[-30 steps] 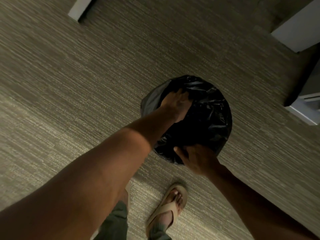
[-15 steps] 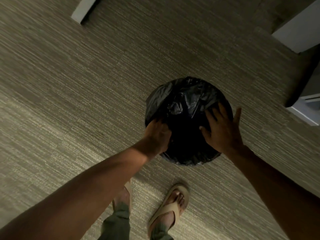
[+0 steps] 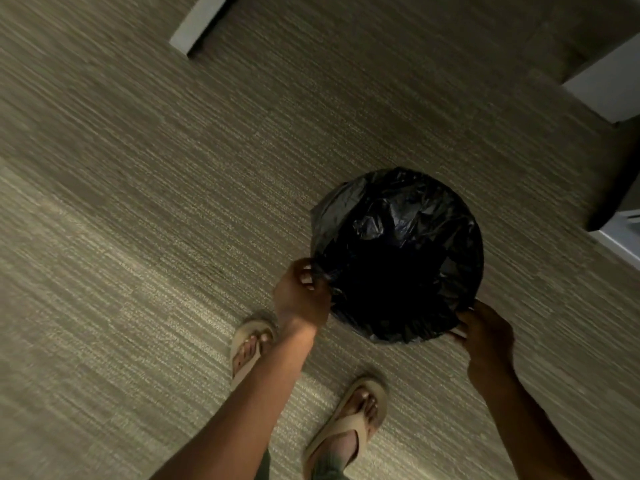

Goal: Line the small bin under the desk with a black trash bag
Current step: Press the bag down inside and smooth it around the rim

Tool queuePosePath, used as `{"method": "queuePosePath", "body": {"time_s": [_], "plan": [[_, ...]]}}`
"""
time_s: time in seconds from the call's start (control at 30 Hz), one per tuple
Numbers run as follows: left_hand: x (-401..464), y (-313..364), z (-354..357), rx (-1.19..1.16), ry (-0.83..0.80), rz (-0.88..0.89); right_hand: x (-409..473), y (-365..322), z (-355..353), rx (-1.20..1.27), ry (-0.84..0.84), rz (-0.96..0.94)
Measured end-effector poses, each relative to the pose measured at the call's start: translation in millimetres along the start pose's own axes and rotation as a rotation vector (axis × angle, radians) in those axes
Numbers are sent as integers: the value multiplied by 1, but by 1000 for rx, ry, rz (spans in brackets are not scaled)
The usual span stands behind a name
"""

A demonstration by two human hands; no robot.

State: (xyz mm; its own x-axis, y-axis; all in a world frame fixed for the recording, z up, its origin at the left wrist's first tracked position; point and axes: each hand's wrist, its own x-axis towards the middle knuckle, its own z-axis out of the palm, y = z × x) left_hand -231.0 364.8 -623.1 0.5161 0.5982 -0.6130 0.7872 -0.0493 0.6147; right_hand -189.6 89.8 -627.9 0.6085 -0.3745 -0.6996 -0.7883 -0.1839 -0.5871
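Below, striped beige carpet [image 3: 138, 237] fills the view, with a pale furniture leg or panel [image 3: 197, 24] at the top left edge. Two feet in tan flip-flops stand on the carpet, the left sandal [image 3: 247, 351] partly hidden behind the forearm, the right sandal [image 3: 349, 424] nearer the bottom of the frame. The left hand [image 3: 301, 296] reaches to the left side of the bin's rim, its fingers [image 3: 306, 275] pinched together on a fold of the black trash bag [image 3: 398, 237]. The bag is spread over the round mouth of the small bin, which stands on the carpet; the plastic covers the rim all round and sinks into a dark hollow in the middle, so that the bin's own wall cannot be seen. The right hand [image 3: 488, 337] is at the near right edge of the rim, its fingers [image 3: 459, 330] closed on the bag's edge there. Further right, pale furniture panels [image 3: 613, 88] stand at the upper right corner, with another white edge [image 3: 623, 237] below them.
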Motion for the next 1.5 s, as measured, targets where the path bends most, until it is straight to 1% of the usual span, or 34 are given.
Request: {"method": "queuePosePath", "body": {"time_s": [0.17, 0.27, 0.37, 0.5, 0.67, 0.8, 0.97, 1.03, 1.17, 1.3, 1.33, 1.4, 1.47, 1.5], "plan": [[21, 0, -15, -68, -91, -67, -8, -6, 11, 8, -22, -68], [38, 1, -32, -77, -80, -103, -18, -21, 26, -10, -33, -113], [55, 2, -63, -145, -55, -114, -30, -45, 56, -20, -79, -159], [91, 9, -121, -230, -6, -75, -39, -81, 124, -50, -180, -247], [163, 24, -186, -225, 153, 27, -35, -134, 237, -86, -280, -308], [220, 41, -225, -141, 229, 31, -32, -170, 313, -143, -292, -352], [265, 48, -256, -109, 241, -8, -35, -192, 373, -184, -292, -338], [275, 46, -261, -117, 219, -30, -37, -194, 386, -196, -282, -324], [281, 50, -261, -154, 203, -11, -39, -199, 392, -168, -259, -304], [274, 47, -258, -138, 208, 20, -39, -202, 388, -170, -319, -300], [272, 47, -256, -137, 219, 14, -39, -202, 386, -202, -325, -311], [267, 49, -253, -114, 273, 1, -39, -203, 381, -361, -293, -386], [257, 52, -251, 8, 344, 26, -44, -202, 371, -522, -223, -506], [250, 53, -249, 86, 373, 66, -48, -201, 364, -580, -203, -582]]}}
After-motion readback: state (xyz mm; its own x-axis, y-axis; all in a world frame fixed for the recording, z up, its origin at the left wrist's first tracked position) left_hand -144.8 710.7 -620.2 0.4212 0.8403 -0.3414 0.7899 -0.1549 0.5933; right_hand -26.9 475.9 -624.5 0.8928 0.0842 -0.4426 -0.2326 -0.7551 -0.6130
